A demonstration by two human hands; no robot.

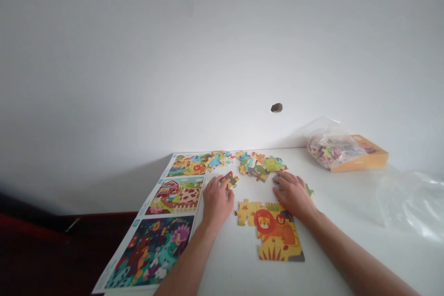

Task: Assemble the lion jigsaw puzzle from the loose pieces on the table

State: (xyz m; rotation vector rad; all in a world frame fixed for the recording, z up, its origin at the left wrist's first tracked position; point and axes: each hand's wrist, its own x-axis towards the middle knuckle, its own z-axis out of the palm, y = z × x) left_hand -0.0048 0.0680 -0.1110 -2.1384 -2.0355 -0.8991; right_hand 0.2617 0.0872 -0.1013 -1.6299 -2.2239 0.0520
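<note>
My left hand (218, 199) rests with fingers apart beside the printed sheet, its fingertips at a loose red and yellow puzzle piece (231, 179). My right hand (294, 195) lies palm down, fingers stretched out, over green puzzle pieces (310, 191) that it partly covers. Between my forearms lies a joined section of jigsaw puzzle (277, 236) showing a lion and a cub, with a narrower yellow part reaching left. Beyond my hands, loose puzzle pieces lie in a left pile (215, 161) and a right pile (255, 164), some overlapping.
A picture sheet (180, 196) with three printed scenes runs along the table's left edge. At the back right, a clear bag of pieces (333, 150) leans on an orange box (376, 162). Crumpled clear plastic (412, 203) lies at right. The wall (222, 78) borders the table's back.
</note>
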